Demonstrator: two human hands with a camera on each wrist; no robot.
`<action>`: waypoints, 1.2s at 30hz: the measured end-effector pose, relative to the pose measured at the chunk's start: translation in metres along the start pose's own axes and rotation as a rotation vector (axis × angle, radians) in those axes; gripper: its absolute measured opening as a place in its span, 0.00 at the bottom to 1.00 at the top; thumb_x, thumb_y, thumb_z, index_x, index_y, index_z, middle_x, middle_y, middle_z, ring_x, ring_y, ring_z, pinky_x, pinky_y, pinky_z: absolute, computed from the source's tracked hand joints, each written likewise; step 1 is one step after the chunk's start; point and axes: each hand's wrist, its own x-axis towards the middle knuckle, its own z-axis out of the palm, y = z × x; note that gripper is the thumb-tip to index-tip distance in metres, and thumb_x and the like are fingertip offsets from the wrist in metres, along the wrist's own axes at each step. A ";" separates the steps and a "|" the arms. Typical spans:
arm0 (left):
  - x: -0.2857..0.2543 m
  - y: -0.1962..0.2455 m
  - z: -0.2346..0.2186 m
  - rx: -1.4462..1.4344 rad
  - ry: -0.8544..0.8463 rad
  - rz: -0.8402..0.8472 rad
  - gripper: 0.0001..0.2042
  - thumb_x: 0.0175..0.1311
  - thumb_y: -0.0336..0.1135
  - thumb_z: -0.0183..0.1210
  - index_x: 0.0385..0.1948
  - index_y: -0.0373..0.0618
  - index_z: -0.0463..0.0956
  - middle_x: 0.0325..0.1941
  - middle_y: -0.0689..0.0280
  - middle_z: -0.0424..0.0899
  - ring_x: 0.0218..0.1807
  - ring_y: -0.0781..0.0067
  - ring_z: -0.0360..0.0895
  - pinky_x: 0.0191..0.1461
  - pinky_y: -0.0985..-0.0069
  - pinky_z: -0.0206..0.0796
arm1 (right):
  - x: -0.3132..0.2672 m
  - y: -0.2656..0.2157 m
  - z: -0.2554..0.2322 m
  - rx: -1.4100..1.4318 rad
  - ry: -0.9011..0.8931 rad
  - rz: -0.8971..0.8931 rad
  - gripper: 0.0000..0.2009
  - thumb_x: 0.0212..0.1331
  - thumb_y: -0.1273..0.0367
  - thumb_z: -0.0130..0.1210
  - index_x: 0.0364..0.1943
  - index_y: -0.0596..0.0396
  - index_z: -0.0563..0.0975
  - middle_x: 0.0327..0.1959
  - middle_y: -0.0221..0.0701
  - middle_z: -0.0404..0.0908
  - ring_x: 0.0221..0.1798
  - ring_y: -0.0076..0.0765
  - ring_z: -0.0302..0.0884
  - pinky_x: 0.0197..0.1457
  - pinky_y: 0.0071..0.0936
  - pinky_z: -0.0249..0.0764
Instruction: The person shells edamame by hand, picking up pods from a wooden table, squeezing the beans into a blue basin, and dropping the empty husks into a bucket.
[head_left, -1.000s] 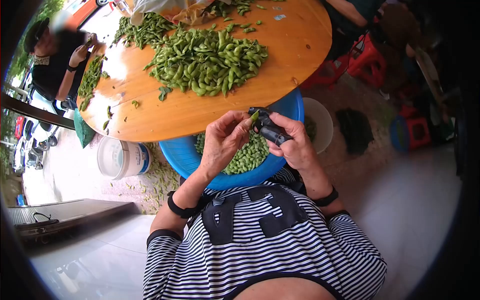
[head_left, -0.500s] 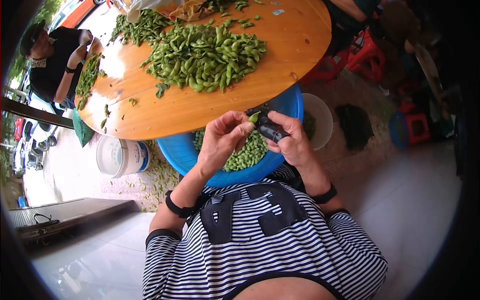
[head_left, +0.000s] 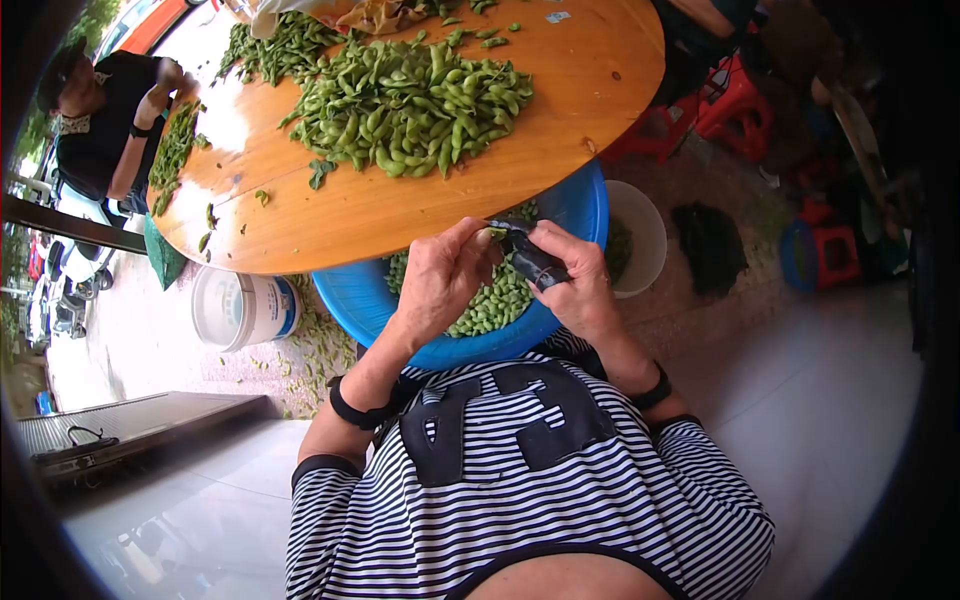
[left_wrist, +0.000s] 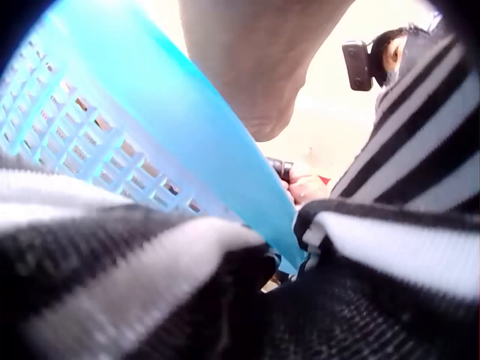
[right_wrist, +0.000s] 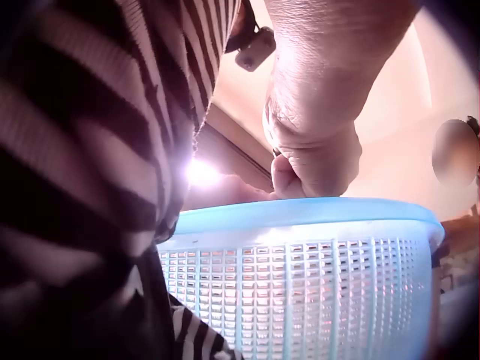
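In the head view, my left hand [head_left: 440, 280] pinches a green soybean pod [head_left: 497, 233], mostly hidden behind the fingers. My right hand [head_left: 585, 290] grips a black hand tool [head_left: 536, 264] whose far end meets the pod. Both hands are over a blue basket [head_left: 338, 305] in front of my striped shirt, with shelled green beans [head_left: 492, 310] inside. The right wrist view has my right hand [right_wrist: 319, 165] above the rim of the slatted basket [right_wrist: 300, 217], fingers largely hidden. From the left wrist, the basket wall [left_wrist: 172, 97] and sleeve cloth fill most of the picture.
A wooden table [head_left: 400, 228] overhangs the basket's far side and bears a heap of pods [head_left: 410, 110]. A white bucket [head_left: 220, 312] stands at left, a pale tub [head_left: 648, 240] at right. Another person [head_left: 110, 130] sits at left; a red stool [head_left: 735, 125] stands at right.
The pod showed its tip above the left fingers before; now it is mostly hidden against the tool. My left fingers have turned over and closed in around it, and the right hand stays nearly in place.
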 end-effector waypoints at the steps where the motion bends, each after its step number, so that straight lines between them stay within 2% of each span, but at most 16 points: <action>1: 0.001 -0.003 -0.004 -0.002 0.000 -0.002 0.08 0.69 0.30 0.51 0.37 0.33 0.73 0.25 0.61 0.78 0.23 0.72 0.77 0.25 0.77 0.67 | 0.000 0.003 -0.004 0.167 -0.073 0.102 0.15 0.46 0.85 0.45 0.40 0.66 0.76 0.29 0.28 0.69 0.30 0.21 0.65 0.32 0.18 0.62; 3: 0.003 -0.008 -0.013 -0.343 -0.220 -0.202 0.15 0.75 0.38 0.43 0.33 0.36 0.73 0.22 0.67 0.77 0.19 0.82 0.72 0.22 0.82 0.62 | 0.001 0.008 -0.012 0.332 -0.149 0.207 0.16 0.46 0.84 0.44 0.40 0.65 0.77 0.28 0.26 0.70 0.29 0.19 0.65 0.31 0.17 0.62; 5: 0.001 -0.006 -0.018 -0.438 -0.258 -0.267 0.16 0.75 0.39 0.41 0.32 0.38 0.74 0.22 0.67 0.78 0.19 0.82 0.70 0.21 0.83 0.61 | 0.001 0.013 -0.018 0.667 -0.275 0.418 0.16 0.47 0.84 0.45 0.39 0.63 0.78 0.28 0.22 0.70 0.28 0.15 0.64 0.29 0.15 0.61; 7: 0.001 -0.009 -0.020 -0.518 -0.316 -0.354 0.16 0.75 0.40 0.43 0.33 0.38 0.73 0.24 0.67 0.79 0.20 0.83 0.71 0.23 0.83 0.63 | 0.002 0.013 -0.020 0.794 -0.335 0.423 0.16 0.47 0.84 0.44 0.39 0.62 0.79 0.27 0.20 0.70 0.27 0.11 0.63 0.28 0.13 0.60; 10: -0.001 -0.016 -0.014 -0.395 -0.284 -0.224 0.16 0.74 0.41 0.44 0.36 0.37 0.74 0.30 0.65 0.79 0.24 0.81 0.73 0.25 0.84 0.64 | 0.002 0.010 -0.011 0.460 -0.249 0.346 0.16 0.46 0.85 0.45 0.39 0.63 0.79 0.27 0.24 0.70 0.27 0.19 0.66 0.28 0.17 0.62; 12: -0.002 -0.011 -0.009 -0.468 -0.226 -0.259 0.15 0.74 0.41 0.45 0.38 0.37 0.75 0.32 0.65 0.79 0.28 0.81 0.73 0.28 0.83 0.65 | 0.000 0.011 -0.001 -0.186 -0.088 -0.073 0.17 0.42 0.86 0.49 0.40 0.64 0.77 0.31 0.33 0.71 0.30 0.35 0.72 0.31 0.25 0.69; 15: -0.002 -0.009 -0.001 -0.724 -0.157 -0.299 0.14 0.73 0.39 0.47 0.42 0.37 0.75 0.35 0.65 0.77 0.33 0.80 0.73 0.33 0.82 0.65 | -0.007 -0.005 0.014 -0.386 0.029 -0.235 0.21 0.36 0.86 0.54 0.42 0.65 0.76 0.36 0.42 0.70 0.36 0.50 0.75 0.35 0.35 0.73; 17: -0.001 -0.014 0.000 -0.907 -0.142 -0.301 0.13 0.72 0.38 0.48 0.43 0.36 0.75 0.35 0.65 0.77 0.35 0.80 0.72 0.36 0.81 0.65 | -0.010 -0.013 0.015 -0.424 0.007 -0.223 0.24 0.33 0.86 0.56 0.44 0.64 0.75 0.40 0.44 0.70 0.40 0.54 0.76 0.37 0.38 0.74; 20: 0.001 -0.026 0.002 -1.035 -0.209 -0.202 0.13 0.69 0.37 0.51 0.46 0.37 0.74 0.45 0.66 0.78 0.44 0.78 0.74 0.43 0.78 0.68 | -0.009 -0.011 0.018 -0.431 0.004 -0.259 0.24 0.33 0.86 0.56 0.44 0.63 0.75 0.40 0.45 0.69 0.39 0.53 0.76 0.37 0.38 0.74; 23: 0.001 -0.021 0.012 -0.983 -0.110 -0.228 0.13 0.69 0.35 0.51 0.48 0.36 0.74 0.43 0.67 0.78 0.39 0.80 0.72 0.40 0.81 0.66 | -0.007 0.000 0.016 -0.422 0.095 -0.298 0.22 0.36 0.86 0.56 0.43 0.64 0.76 0.37 0.43 0.70 0.37 0.51 0.76 0.35 0.36 0.73; 25: -0.001 -0.013 0.015 -0.939 -0.039 -0.213 0.11 0.70 0.35 0.51 0.41 0.36 0.74 0.31 0.68 0.76 0.29 0.80 0.68 0.35 0.84 0.61 | -0.004 0.002 0.011 -0.317 0.089 -0.223 0.19 0.38 0.86 0.55 0.42 0.64 0.76 0.35 0.41 0.70 0.33 0.48 0.74 0.33 0.33 0.71; 26: -0.001 -0.012 0.013 -0.939 -0.039 -0.212 0.11 0.70 0.35 0.51 0.41 0.36 0.74 0.31 0.68 0.76 0.29 0.80 0.68 0.35 0.84 0.61 | -0.002 0.000 0.011 -0.273 0.122 -0.244 0.17 0.42 0.86 0.52 0.40 0.66 0.76 0.31 0.38 0.70 0.30 0.41 0.71 0.31 0.27 0.67; 27: -0.002 -0.012 0.011 -0.801 -0.064 -0.199 0.10 0.71 0.34 0.50 0.40 0.37 0.74 0.29 0.69 0.75 0.27 0.82 0.68 0.33 0.84 0.61 | -0.001 0.001 0.009 -0.273 0.122 -0.245 0.17 0.42 0.86 0.52 0.40 0.66 0.76 0.31 0.38 0.70 0.30 0.41 0.71 0.31 0.27 0.67; 30: -0.004 -0.012 0.012 -0.547 -0.045 -0.182 0.10 0.72 0.36 0.48 0.41 0.39 0.74 0.29 0.72 0.76 0.26 0.84 0.69 0.31 0.87 0.62 | -0.001 0.000 0.003 -0.023 0.014 -0.056 0.13 0.47 0.83 0.50 0.40 0.67 0.75 0.29 0.31 0.69 0.31 0.23 0.67 0.32 0.17 0.63; 34: -0.006 -0.019 0.015 -0.231 0.081 -0.150 0.12 0.74 0.40 0.45 0.41 0.41 0.73 0.29 0.74 0.76 0.25 0.88 0.67 0.29 0.91 0.60 | -0.002 0.011 0.001 -0.027 -0.005 -0.059 0.13 0.48 0.84 0.46 0.39 0.67 0.76 0.27 0.30 0.68 0.27 0.22 0.64 0.27 0.19 0.61; 36: -0.005 -0.012 0.013 -0.339 0.062 -0.221 0.12 0.74 0.40 0.45 0.41 0.41 0.73 0.29 0.74 0.75 0.25 0.89 0.67 0.28 0.92 0.59 | -0.001 0.020 -0.007 0.683 -0.156 0.360 0.13 0.52 0.81 0.44 0.41 0.64 0.77 0.25 0.25 0.67 0.24 0.17 0.60 0.22 0.15 0.56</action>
